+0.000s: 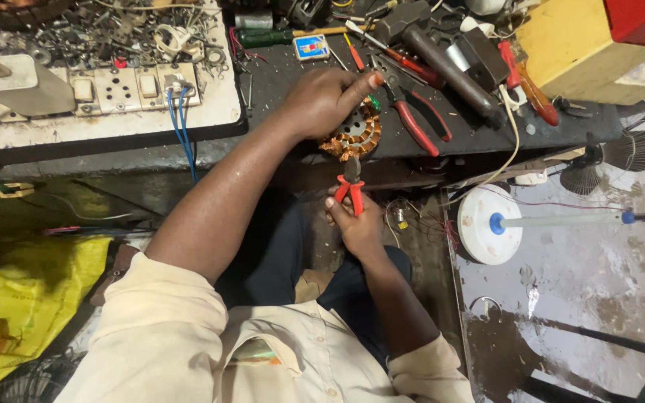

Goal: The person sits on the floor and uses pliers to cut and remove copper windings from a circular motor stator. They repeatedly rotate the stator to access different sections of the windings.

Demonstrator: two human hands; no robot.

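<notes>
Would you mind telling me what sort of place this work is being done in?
Probably a small electrical repair workshop. The left hand steadies a copper-wound motor stator, the right hand works red-handled cutters at it, and the workbench is strewn with pliers and screwdrivers.

Person wears a cream short-sleeved shirt (pixel 263 351) with buttoned front and chest pocket (something green and orange shows through the pocket). Dark trousers (pixel 278 261). Forearms bare, no gloves or watch.
</notes>
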